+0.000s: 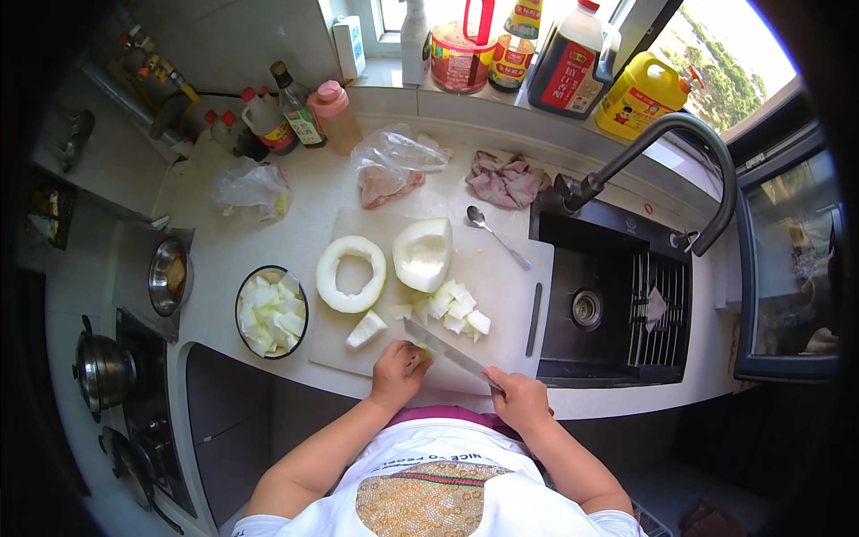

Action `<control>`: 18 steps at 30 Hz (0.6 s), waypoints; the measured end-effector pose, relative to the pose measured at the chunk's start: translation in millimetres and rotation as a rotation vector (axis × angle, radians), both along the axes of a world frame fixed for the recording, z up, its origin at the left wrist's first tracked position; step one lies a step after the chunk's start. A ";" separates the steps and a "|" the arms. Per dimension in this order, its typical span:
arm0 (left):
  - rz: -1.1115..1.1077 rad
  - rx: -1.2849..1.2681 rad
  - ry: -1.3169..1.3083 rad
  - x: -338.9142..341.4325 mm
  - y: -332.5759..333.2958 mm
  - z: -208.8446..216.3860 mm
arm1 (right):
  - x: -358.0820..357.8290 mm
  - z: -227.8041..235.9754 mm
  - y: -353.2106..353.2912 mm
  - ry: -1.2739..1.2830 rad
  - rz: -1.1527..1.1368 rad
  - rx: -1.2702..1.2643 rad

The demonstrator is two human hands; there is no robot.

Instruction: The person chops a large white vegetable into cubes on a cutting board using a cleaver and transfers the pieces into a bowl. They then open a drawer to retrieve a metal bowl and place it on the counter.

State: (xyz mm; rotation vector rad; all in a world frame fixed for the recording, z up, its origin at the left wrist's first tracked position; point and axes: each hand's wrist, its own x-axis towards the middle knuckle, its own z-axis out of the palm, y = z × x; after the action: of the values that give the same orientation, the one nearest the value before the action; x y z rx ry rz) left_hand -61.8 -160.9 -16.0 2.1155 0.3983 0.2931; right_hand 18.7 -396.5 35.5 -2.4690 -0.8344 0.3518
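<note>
Slicing pale melon at the near edge of a kitchen bench (210, 268), a person keeps both hands low over a white cutting board (506, 300). The fingers of the right hand (519, 398) close around the handle of a broad knife (452, 352), whose blade slants away and to the left, its tip just beyond the left hand. The fingers of the left hand (395, 374) are bent around a small melon piece (420, 358) beside the blade, apparently to steady it; how firmly they press, one cannot tell.

Straight ahead of the left fingers, a melon wedge (365, 331) lies within easy reach, likely set aside from the blade's path. Farther out sit a thick melon ring (327, 277) and a hollowed melon chunk (422, 253), its opening toward the viewer; both seem parked at the far side to keep working room near the hands. Between that chunk and the knife, melon cubes (459, 309) heap together, just past the blade. Left of the left fingers, a dark-rimmed bowl (237, 313) stands on the bench, filled with cut pieces and handy to the board. Ahead of the right fingers, a spoon (475, 216) rests idle, probably out of the knife's way, while the black sink (559, 277) lies to their right.
</note>
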 end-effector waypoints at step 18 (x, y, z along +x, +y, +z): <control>-0.237 0.403 -0.126 16.5 -6.8 9.8 | -1.7 25.4 -1.9 0.043 0.055 -0.341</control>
State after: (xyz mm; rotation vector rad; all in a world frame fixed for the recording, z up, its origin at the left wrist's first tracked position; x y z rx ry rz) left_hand -45.2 -167.7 -6.2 2.4929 0.0095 0.3908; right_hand 17.0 -398.5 60.9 -2.7416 -0.8873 0.6089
